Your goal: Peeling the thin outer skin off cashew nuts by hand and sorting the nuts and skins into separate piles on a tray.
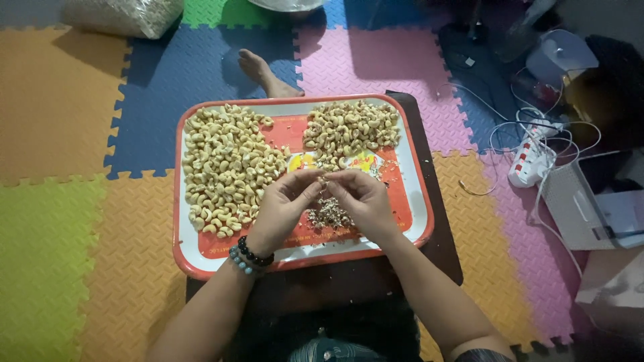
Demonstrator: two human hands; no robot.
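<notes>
Floor: interlocking foam mats [60, 100] in orange, blue, green and pink; a clear sack of pale nuts [124, 15] lies at the far left, and a bare foot [263, 72] rests on the blue mat just beyond the tray's far edge.

Tray [190, 258]: rectangular, red rim, white border, red printed centre, set on a low dark table [439, 241].

- Left half of tray: a large heap of pale cashew kernels [225, 167], running from the far-left corner nearly to the near edge.
- Far-right quarter: a smaller heap of cashews [350, 127], somewhat browner (possibly with skins on; too small to tell).
- Near centre: a small mound of skin flakes and crumbs [329, 213], directly under the hands.

Left hand [280, 209]: two beaded bracelets [249, 258] at the wrist, thumb and forefinger closed in a pinch.
Right hand [365, 200]: likewise pinching; fingertips of both hands meet over the tray's middle on a single cashew [323, 179], held just above the crumb mound.

Handling note, as a judgement: skin comes off best with a light thumbnail scrape and a gentle roll, since hard pressure would likely split the kernel; keeping the nut low over the mound lets flakes fall clear of both heaps.

Beyond the tray's right edge: a white power strip with tangled cables [530, 161] and pale boxes [590, 208] on the mats.
</notes>
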